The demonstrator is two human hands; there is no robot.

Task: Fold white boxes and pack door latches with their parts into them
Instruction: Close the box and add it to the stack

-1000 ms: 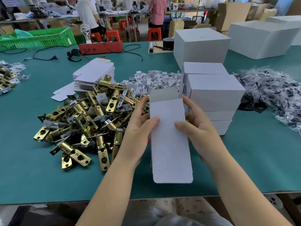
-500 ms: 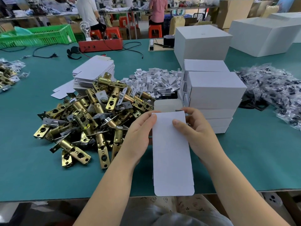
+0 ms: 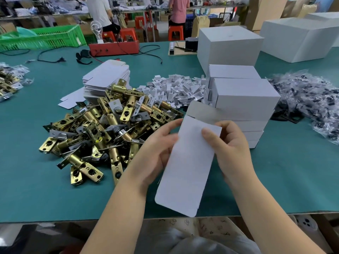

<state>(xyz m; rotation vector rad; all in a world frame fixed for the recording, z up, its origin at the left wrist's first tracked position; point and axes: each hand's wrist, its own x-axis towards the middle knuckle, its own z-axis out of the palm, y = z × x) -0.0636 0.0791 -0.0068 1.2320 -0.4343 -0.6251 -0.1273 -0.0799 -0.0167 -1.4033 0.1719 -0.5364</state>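
Both hands hold a flat white box blank (image 3: 190, 162) above the table's near edge, tilted with its top to the right. My left hand (image 3: 156, 151) grips its left edge, fingers behind. My right hand (image 3: 229, 145) pinches the upper right part, thumb on the front. A grey top flap (image 3: 201, 111) stands bent back. A heap of brass door latches (image 3: 102, 129) lies to the left. More flat blanks (image 3: 106, 76) are stacked behind the heap. Small white folded card parts (image 3: 179, 88) lie in a pile beyond.
Closed white boxes (image 3: 244, 99) are stacked right of my hands, with larger white cartons (image 3: 229, 44) behind. Clear bags of dark parts (image 3: 308, 99) spread at the right. A red tray (image 3: 113, 48), cables and a green crate (image 3: 44, 37) stand at the back. People work beyond.
The blank has tilted, its lower end swinging left. Its top flap, folded down half a second ago, stands up again. My right thumb has slid onto the front face.
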